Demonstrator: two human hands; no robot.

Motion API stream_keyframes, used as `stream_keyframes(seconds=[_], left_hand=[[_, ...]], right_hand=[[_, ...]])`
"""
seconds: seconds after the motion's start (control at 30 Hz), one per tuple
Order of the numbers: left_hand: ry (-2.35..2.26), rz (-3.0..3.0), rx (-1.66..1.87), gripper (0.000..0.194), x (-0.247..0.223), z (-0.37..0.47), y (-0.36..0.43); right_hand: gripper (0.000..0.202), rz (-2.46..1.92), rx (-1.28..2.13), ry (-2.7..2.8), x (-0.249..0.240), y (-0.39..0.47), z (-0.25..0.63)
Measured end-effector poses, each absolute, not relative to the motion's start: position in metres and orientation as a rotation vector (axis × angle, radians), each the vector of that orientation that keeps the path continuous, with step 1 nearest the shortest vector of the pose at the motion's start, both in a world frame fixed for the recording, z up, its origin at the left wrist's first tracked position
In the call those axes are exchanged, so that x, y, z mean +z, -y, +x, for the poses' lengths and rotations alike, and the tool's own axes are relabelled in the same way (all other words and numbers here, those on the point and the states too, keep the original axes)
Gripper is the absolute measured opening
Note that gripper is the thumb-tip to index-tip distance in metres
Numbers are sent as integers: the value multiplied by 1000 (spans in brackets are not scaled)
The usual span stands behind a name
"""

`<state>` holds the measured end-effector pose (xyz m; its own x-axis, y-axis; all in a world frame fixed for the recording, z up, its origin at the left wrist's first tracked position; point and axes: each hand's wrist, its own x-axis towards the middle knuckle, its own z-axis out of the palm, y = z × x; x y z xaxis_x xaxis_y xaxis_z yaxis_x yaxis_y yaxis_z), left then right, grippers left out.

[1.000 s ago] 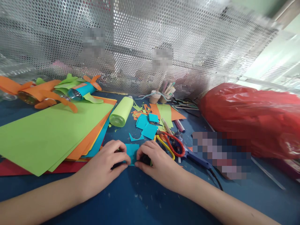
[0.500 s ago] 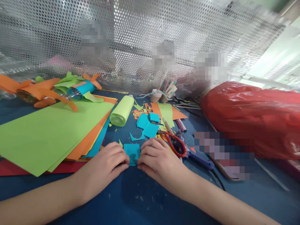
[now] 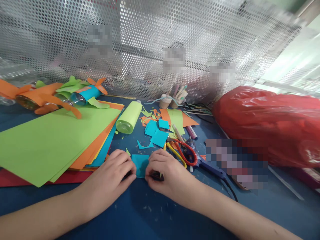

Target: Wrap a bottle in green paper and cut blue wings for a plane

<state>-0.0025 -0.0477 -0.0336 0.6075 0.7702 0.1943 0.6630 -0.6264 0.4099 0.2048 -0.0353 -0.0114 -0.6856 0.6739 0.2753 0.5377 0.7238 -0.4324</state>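
Between my two hands is a small blue piece of paper (image 3: 140, 165), held by its left and right edges just above the blue table. My left hand (image 3: 115, 171) pinches its left edge between thumb and curled fingers. On the other side, my right hand (image 3: 168, 171) grips the right edge the same way. Beyond them lie several blue paper squares (image 3: 160, 138) and a curved blue offcut (image 3: 144, 145). Red-handled scissors (image 3: 187, 153) and yellow-handled scissors (image 3: 178, 155) rest just past my right hand.
A stack of coloured paper sheets (image 3: 57, 140) lies at left, with paper-wrapped bottles (image 3: 86, 95) behind. A green-wrapped bottle (image 3: 129, 116) lies mid-table. A blue glue gun (image 3: 212, 170) with a cord and a large red plastic bag (image 3: 270, 123) are on the right. Cups of pens (image 3: 178, 98) stand behind.
My right hand has lifted slightly, its fingers more arched, and a gap now shows beneath them. The blue paper stays between both hands. The view has shifted a little.
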Motion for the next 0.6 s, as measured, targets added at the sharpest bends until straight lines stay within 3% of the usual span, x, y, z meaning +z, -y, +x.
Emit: stream_keyframes(seconds=[0.43, 0.6], left_hand=[[-1205, 2390, 609, 7, -36, -2, 47], [-1118, 2418, 592, 18, -33, -2, 47]], right_hand=[[20, -1227, 596, 2413, -9, 33, 203], [16, -1240, 646, 2428, -10, 33, 205]])
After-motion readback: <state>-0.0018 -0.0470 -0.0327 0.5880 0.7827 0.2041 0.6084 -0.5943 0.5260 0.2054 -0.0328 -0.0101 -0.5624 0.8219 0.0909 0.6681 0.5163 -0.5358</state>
